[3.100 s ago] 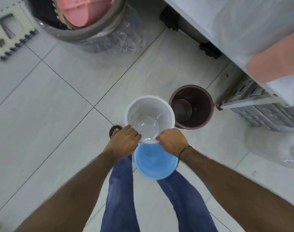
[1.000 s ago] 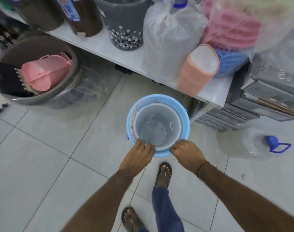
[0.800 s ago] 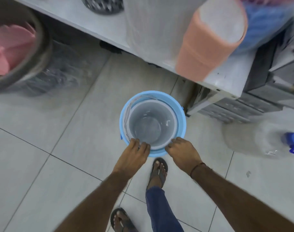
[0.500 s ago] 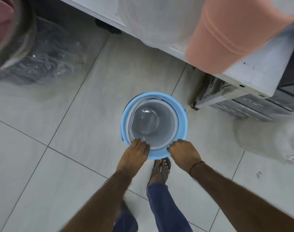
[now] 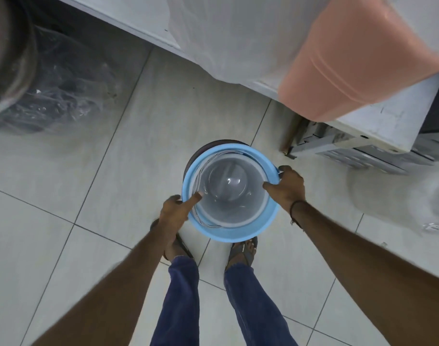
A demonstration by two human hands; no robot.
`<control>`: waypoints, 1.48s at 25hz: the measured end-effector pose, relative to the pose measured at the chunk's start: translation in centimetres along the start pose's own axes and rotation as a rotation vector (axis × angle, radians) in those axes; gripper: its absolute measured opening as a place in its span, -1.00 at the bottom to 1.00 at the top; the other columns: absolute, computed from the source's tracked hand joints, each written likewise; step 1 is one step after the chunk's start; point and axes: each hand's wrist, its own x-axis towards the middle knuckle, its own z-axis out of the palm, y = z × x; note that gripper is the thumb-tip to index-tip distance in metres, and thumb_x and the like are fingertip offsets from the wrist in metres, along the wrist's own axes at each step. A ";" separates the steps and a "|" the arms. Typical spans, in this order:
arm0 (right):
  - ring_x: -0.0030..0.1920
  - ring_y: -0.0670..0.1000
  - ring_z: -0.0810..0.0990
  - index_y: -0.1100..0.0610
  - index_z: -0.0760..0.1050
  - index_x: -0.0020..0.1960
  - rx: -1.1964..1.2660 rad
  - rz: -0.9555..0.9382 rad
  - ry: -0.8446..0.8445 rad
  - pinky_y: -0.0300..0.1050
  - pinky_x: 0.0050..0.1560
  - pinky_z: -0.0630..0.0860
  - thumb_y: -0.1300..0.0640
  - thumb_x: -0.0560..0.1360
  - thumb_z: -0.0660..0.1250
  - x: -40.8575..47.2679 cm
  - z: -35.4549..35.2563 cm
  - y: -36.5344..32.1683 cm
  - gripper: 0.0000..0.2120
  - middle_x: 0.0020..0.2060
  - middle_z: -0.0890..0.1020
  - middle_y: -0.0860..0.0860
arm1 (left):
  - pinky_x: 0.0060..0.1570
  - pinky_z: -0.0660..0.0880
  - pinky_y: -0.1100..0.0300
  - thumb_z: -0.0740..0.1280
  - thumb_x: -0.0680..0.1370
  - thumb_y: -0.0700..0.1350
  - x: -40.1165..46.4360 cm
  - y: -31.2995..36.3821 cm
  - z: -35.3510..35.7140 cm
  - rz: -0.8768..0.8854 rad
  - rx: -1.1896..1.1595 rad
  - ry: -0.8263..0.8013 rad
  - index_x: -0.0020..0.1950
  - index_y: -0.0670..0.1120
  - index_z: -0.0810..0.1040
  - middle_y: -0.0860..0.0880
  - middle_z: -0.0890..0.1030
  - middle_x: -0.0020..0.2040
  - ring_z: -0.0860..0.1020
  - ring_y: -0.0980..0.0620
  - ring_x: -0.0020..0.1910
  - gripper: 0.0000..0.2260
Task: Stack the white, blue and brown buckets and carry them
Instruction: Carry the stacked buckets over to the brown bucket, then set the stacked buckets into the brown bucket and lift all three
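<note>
The white bucket (image 5: 232,196) sits nested inside the blue bucket (image 5: 240,233). Behind and under the blue rim a dark sliver of the brown bucket (image 5: 206,147) shows; most of it is hidden. My left hand (image 5: 176,211) grips the blue bucket's left rim, thumb over the edge into the white one. My right hand (image 5: 287,187) holds the right rim the same way, thumb inside. The pair of buckets is tilted slightly toward me, above my feet.
A white shelf (image 5: 378,121) runs across the top with a salmon bin (image 5: 358,58) and a white plastic bag (image 5: 228,33) on it. Grey crates (image 5: 363,153) sit under its right end. A clear bottle (image 5: 418,198) lies at right; a plastic-wrapped tub (image 5: 21,78) stands at left.
My hands have slid from the near rim to the left and right sides of the stacked buckets. The brown bucket's edge now shows beneath the blue one. The view has tilted down.
</note>
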 end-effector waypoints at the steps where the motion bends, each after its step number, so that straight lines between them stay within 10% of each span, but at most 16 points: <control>1: -0.21 0.07 0.55 0.14 0.51 0.10 0.021 0.030 -0.043 -0.21 -0.28 0.49 0.19 0.36 0.47 0.4 0.1 -0.1 -0.67 0.00 0.65 0.13 | 0.10 0.63 -0.11 0.51 0.37 0.25 0.1 0.3 -0.2 -0.063 -0.049 -0.077 0.15 -0.15 0.57 -0.16 0.67 0.06 0.66 -0.11 -0.01 -0.43; 11: -0.18 0.07 0.56 0.11 0.54 0.20 0.051 0.155 0.049 -0.14 -0.11 0.52 0.34 0.38 0.33 -2.1 1.5 1.3 -0.60 -0.25 0.59 -0.05 | -0.36 0.42 0.34 0.55 0.44 0.05 -0.1 -1.0 0.1 0.098 0.019 0.086 0.06 -0.01 0.44 0.01 0.59 -0.07 0.60 0.08 -0.17 -0.64; 16: 0.00 0.19 0.61 0.16 0.55 0.21 0.023 0.196 0.077 -0.04 -0.01 0.55 0.34 0.37 0.35 0.4 4.6 2.2 -0.59 -0.01 0.66 0.12 | 0.10 0.49 0.06 0.54 0.45 0.02 6.0 -1.2 1.0 0.091 0.191 -0.004 0.42 -0.16 0.37 -0.10 0.52 0.25 0.53 -0.15 0.21 -0.36; 20: 0.03 0.22 0.57 0.18 0.48 0.22 0.029 0.324 -0.124 0.09 0.06 0.60 0.24 0.45 0.40 2.8 6.5 4.2 -0.66 0.10 0.59 0.19 | -0.27 0.56 0.16 0.62 0.30 0.13 9.6 -2.2 1.6 -0.066 0.039 -0.220 -0.03 0.00 0.58 -0.04 0.65 -0.06 0.61 0.05 -0.18 -0.61; 24: -0.03 0.19 0.59 0.11 0.42 0.23 0.367 0.508 -0.278 0.06 -0.12 0.60 0.38 0.49 0.35 1.7 6.2 3.3 -0.63 0.11 0.57 0.20 | -0.21 0.53 0.11 0.62 0.24 0.21 8.3 -2.2 -1.6 -0.098 0.001 -0.242 -0.06 0.00 0.58 -0.04 0.63 -0.10 0.58 0.02 -0.17 -0.55; 31: -0.08 0.13 0.60 0.03 0.43 0.21 0.288 0.303 -0.435 -0.08 -0.30 0.42 0.13 0.37 0.43 -10.4 -1.1 -15.1 -0.57 0.08 0.64 0.16 | -0.24 0.62 0.11 0.55 0.28 0.31 -6.3 5.6 -21.7 -0.072 -0.147 -0.071 -0.01 -0.05 0.64 -0.06 0.69 -0.05 0.66 -0.03 -0.11 -0.48; 37: 0.00 0.10 0.60 0.00 0.55 0.01 0.072 -0.087 -0.355 0.04 0.10 0.57 -0.09 0.11 0.42 -22.1 -10.9 -36.3 -0.52 -0.02 0.63 0.05 | -0.40 0.59 0.19 0.54 0.27 0.34 -21.1 14.3 -40.7 0.071 -0.263 0.043 0.01 -0.02 0.67 -0.06 0.73 -0.09 0.66 -0.01 -0.30 -0.48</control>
